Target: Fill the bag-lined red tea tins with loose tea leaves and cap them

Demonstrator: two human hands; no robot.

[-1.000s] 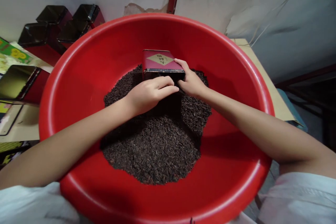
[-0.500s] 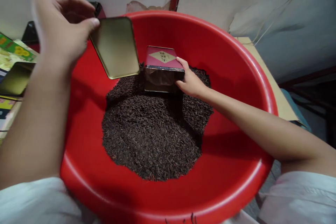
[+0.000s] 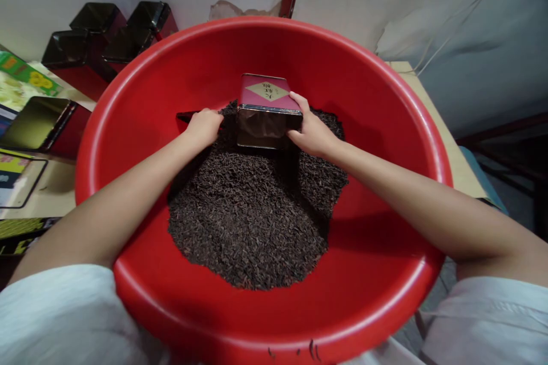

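A large red plastic basin holds a heap of dark loose tea leaves. My right hand grips the right side of a pink tea tin, which lies on its side on the heap, its mouth facing me and a clear liner showing inside. To the left of the tin, my left hand is closed on a flat tin lid, seen nearly edge-on, low against the tea. Part of the lid is hidden behind my fingers.
Several dark-red open tins stand left of the basin by the wall. Nearer lies another tin with a gold inside. Printed sheets cover the left table. A tan board extends beyond the basin's right rim.
My left hand has come down from the upper left into the basin with the lid, turning it from face-on to edge-on. My right hand and the tin have stayed in place.
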